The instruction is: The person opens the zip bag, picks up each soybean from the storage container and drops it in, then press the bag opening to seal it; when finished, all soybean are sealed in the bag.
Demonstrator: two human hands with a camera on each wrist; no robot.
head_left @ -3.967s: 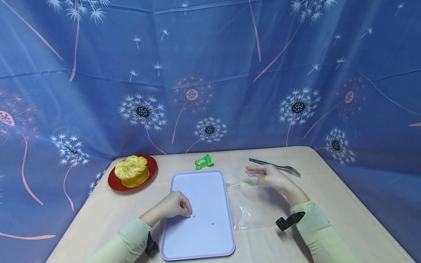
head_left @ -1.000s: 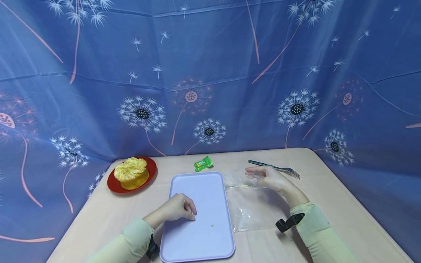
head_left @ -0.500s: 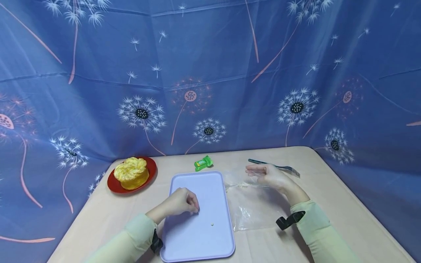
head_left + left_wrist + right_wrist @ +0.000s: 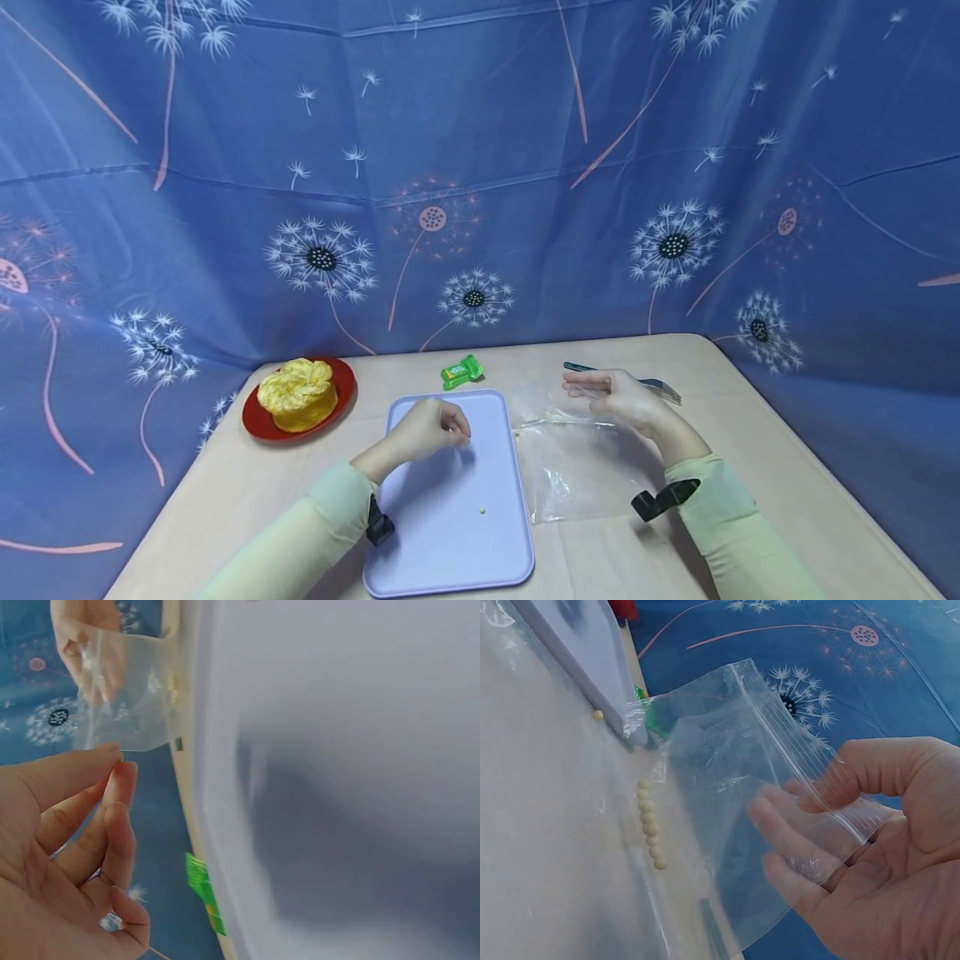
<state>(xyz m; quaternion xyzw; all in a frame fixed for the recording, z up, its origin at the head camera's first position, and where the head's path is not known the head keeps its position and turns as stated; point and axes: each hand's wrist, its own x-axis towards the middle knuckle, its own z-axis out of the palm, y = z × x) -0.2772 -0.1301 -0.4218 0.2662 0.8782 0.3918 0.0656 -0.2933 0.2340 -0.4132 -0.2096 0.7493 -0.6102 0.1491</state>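
My left hand [image 4: 431, 429] is raised over the lilac tray [image 4: 427, 567], thumb and index fingertips pinching a tiny pale yellow bead [image 4: 120, 757], mostly hidden between them. One similar bead [image 4: 482, 512] lies on the tray. To the right of the tray, my right hand [image 4: 626, 406] holds up the zip edge of a clear zip bag [image 4: 570, 483]; the rest of the bag lies flat on the table. A row of several pale beads [image 4: 651, 825] rests in the bag's fold. Another bead [image 4: 598, 715] sits near the tray's edge; whether it is inside the bag I cannot tell.
A red plate [image 4: 258, 425] with a yellow bread-like cake [image 4: 298, 396] stands at the back left. Behind the tray lies a green wrapped packet [image 4: 461, 372]. A dark-handled fork [image 4: 660, 388] is partly hidden behind my right hand. A blue patterned cloth [image 4: 480, 167] hangs behind the table.
Two beads lay on the tray four seconds ago; one lies there now. My left hand has picked one up and moved away from me and rightward. The right hand has stayed nearly still.
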